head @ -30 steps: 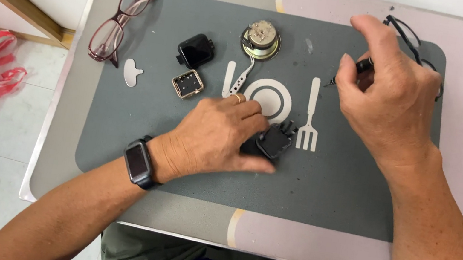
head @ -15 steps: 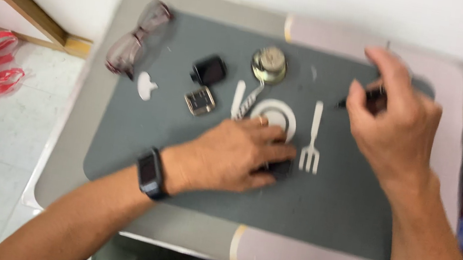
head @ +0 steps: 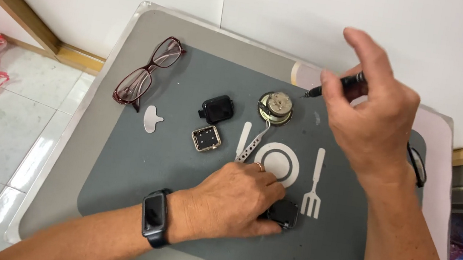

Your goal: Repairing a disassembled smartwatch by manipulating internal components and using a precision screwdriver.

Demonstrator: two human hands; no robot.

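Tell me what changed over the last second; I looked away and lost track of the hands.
The right hand lifted off the grey mat, raising a thin dark tool with its tip pointing left toward the round metal part. It had been low beside the dark glasses. The left hand stayed pressed on the small black piece. The red glasses and two square pieces did not move.

Grey mat (head: 136,165) with white cutlery print, dark-red glasses (head: 148,73), black screwdriver (head: 340,85).

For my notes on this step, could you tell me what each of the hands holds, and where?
The right hand grips a thin black screwdriver by its handle, tip free. The left hand presses its fingertips on a small black square part on the mat.
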